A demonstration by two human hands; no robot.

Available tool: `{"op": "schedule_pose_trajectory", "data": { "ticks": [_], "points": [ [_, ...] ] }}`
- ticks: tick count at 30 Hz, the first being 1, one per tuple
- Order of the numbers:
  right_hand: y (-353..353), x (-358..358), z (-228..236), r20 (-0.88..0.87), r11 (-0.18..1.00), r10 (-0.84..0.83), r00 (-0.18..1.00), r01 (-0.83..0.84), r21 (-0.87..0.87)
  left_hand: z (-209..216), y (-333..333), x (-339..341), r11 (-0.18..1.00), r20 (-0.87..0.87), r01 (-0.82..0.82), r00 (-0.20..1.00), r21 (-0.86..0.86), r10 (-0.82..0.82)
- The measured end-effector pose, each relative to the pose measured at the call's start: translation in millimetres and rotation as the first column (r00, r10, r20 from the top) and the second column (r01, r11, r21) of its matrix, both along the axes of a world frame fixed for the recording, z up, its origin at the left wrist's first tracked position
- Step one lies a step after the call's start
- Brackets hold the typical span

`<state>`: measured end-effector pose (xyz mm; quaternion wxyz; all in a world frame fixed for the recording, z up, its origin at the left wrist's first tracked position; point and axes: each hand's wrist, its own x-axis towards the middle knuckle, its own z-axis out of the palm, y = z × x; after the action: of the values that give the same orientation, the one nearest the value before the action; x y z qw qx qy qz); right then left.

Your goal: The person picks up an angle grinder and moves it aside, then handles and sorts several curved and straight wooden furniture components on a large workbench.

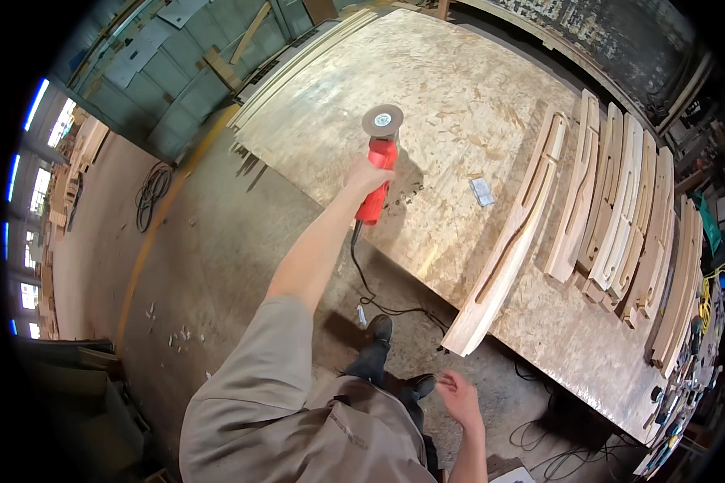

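My left hand (pixel 366 176) is wrapped around the red body of an angle grinder (pixel 383 153), held out at arm's length by the near left edge of the large wooden work table (pixel 330 105). The grinder's round brown disc (pixel 383 121) faces up at its far end, and a dark cord (pixel 360 274) hangs from its back end to the floor. Low at my right side, off the table, my right hand (pixel 457 398) hangs with loosely bent fingers and nothing visible in it. Nearest to it is a long curved wooden piece (pixel 507 233) with slots, its near end jutting over the table edge.
Several more curved slotted wooden pieces (pixel 620 193) lie side by side on the right. A small white packet (pixel 482 191) and wood shavings lie on the tabletop. Tools (pixel 689 378) crowd the far right end. Cords and scraps lie on the concrete floor (pixel 209 266).
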<state>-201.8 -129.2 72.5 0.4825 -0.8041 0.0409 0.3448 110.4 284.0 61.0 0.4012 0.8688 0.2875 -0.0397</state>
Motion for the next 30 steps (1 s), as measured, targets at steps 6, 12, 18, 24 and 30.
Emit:
{"op": "schedule_pose_trajectory", "data": {
  "ticks": [6, 12, 18, 24, 30],
  "points": [
    [91.1, 76.7, 34.9, 0.405, 0.977, 0.111, 0.908, -0.174, 0.123, 36.0, -58.9, -77.6, 0.816, 0.301, 0.022, 0.935, -0.578, 0.188],
    [131.0, 84.1, 76.3, 0.617, 0.981, 0.096, 0.781, -0.181, 0.076, 78.6, -148.5, -192.8, 0.698, 0.395, -0.003, 0.823, -0.716, 0.409],
    [71.4, 33.5, 114.2, 0.079, 0.591, 0.013, 0.997, -0.071, 0.804, 146.5, -185.5, -292.6, 0.486, 0.462, 0.263, 0.814, -0.833, 0.353],
    [29.7, -28.7, 107.3, -0.076, 0.242, 0.324, 0.943, -0.006, 0.97, 157.9, -217.1, -349.5, -0.017, 0.526, 0.543, 0.82, -0.84, 0.225],
    [-9.2, -89.1, 53.4, 0.085, 0.406, 0.321, 0.943, -0.218, 0.887, 160.1, -238.1, -384.1, 0.147, 0.5, 0.481, 0.792, -0.864, 0.349]
  ]
}}
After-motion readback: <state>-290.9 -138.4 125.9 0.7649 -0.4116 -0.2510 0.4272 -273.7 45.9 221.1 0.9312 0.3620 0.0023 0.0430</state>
